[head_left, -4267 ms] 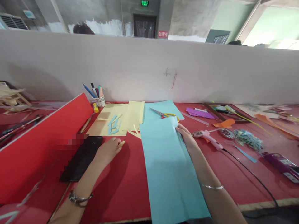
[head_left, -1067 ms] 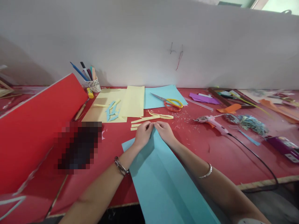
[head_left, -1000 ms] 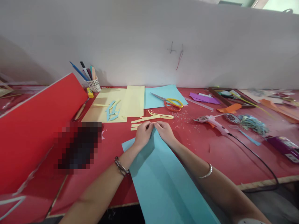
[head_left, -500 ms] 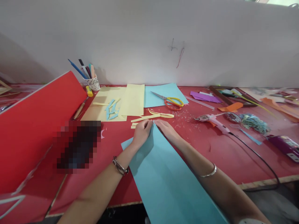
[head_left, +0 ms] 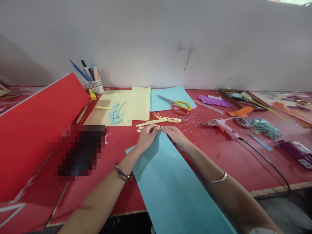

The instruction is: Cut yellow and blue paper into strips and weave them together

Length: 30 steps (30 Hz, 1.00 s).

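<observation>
A long light-blue sheet of paper (head_left: 177, 185) slants across the front of the red table and hangs past its near edge. At the sheet's far corner, my left hand (head_left: 148, 135) pinches the paper between thumb and fingers. Right beside it, my right hand (head_left: 175, 134) grips the same corner, fingertips nearly meeting the left ones. Just beyond my hands lie cut yellow paper strips (head_left: 168, 120). Scissors (head_left: 180, 105) with yellow and red handles rest on another blue sheet (head_left: 159, 97) farther back.
A pink glue gun (head_left: 225, 128) with a black cord lies right, near a shredded-paper bundle (head_left: 264, 128) and a purple power strip (head_left: 296, 152). Left are a large red board (head_left: 44, 130), a pen cup (head_left: 97, 86) and a blurred dark object (head_left: 81, 152). Yellow sheets (head_left: 138, 104) lie behind.
My hands stay at the paper's far corner, with the fingers shifted slightly along it. My left forearm has moved a little left. Nothing else has visibly moved.
</observation>
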Available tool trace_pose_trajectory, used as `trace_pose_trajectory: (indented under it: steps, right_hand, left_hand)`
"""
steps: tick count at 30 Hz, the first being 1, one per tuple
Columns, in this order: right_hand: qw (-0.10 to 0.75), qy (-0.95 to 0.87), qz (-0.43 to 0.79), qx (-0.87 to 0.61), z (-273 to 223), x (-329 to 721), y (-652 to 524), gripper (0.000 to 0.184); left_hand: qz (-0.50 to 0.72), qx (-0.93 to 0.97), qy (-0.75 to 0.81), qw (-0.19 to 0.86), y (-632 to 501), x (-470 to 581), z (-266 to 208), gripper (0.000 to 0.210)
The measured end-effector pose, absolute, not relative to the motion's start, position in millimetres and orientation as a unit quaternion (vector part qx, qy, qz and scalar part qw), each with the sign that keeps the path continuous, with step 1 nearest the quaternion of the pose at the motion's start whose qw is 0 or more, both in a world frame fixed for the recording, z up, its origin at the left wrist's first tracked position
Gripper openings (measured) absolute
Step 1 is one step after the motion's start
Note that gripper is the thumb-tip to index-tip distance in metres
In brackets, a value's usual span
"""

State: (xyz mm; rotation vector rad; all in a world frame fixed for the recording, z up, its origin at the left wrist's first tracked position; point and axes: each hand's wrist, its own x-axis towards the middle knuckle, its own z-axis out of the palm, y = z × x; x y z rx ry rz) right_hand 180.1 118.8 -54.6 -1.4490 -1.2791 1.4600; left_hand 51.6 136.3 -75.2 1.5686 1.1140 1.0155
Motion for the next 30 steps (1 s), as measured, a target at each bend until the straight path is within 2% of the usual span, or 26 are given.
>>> trace_pose_trajectory:
  steps: [9, 18, 26, 30]
  right_hand:
    - [0.38, -0.49, 0.55, -0.559, -60, 180, 119, 0.028]
    - [0.384, -0.496, 0.501, -0.596, -63, 183, 123, 0.024]
    - [0.281, -0.577, 0.506, -0.576, -48, 185, 119, 0.03]
    - [0.268, -0.55, 0.537, -0.58, -52, 185, 119, 0.032]
  left_hand:
    - [0.36, 0.63, 0.428, 0.539, 137, 44, -72, 0.027]
    - [0.38, 0.621, 0.431, 0.533, 140, 41, -76, 0.025]
    - [0.391, 0.637, 0.437, 0.5, 139, 42, -73, 0.022]
    - [0.392, 0.646, 0.437, 0.487, 138, 42, -72, 0.022]
